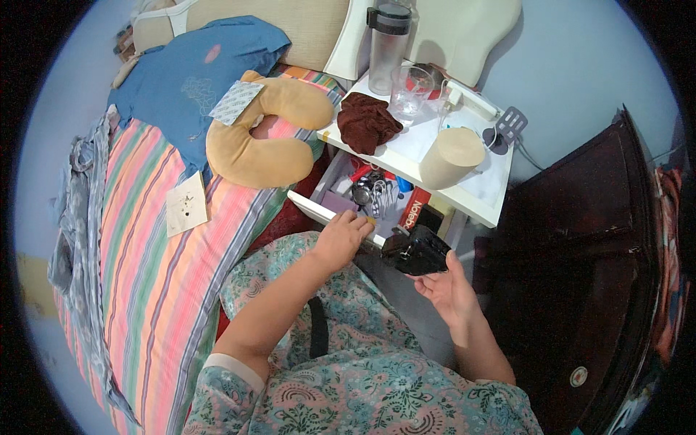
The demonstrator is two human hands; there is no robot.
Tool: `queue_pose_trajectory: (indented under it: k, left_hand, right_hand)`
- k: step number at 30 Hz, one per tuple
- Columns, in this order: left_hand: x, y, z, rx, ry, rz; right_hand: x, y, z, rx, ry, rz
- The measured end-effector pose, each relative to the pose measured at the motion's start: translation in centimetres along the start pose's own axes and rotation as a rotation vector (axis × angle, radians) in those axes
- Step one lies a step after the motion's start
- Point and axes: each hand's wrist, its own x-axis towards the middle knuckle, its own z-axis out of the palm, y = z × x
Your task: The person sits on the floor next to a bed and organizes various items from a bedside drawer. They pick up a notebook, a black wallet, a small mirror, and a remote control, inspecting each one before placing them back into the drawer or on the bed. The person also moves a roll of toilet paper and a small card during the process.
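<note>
Both hands work at the open drawer point(341, 190). Left hand point(341, 239) fingers curl over its front edge, gripping it to keep it pulled out. Right hand point(451, 290) lies palm-up, fingers loosely cupped under a black case point(417, 250), holding it just beside the drawer, below the white bedside table point(435, 156).

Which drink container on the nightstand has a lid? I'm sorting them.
The tall bottle with the dark cap at the back; the shorter clear glass beside it is open-topped.
</note>
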Motion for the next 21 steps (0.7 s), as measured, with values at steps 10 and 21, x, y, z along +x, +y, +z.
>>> queue_pose_trajectory:
  k: [10,21]
  left_hand:
    - [-4.0,3.0,-4.7,-1.448,0.047,-0.223]
    - [-4.8,1.5,-6.6,-0.748,0.339,0.062]
  right_hand:
    - [0.5,1.1,1.7,-0.254,0.002,-0.341]
    - [2.2,2.4,2.3,-0.530,-0.226,-0.481]
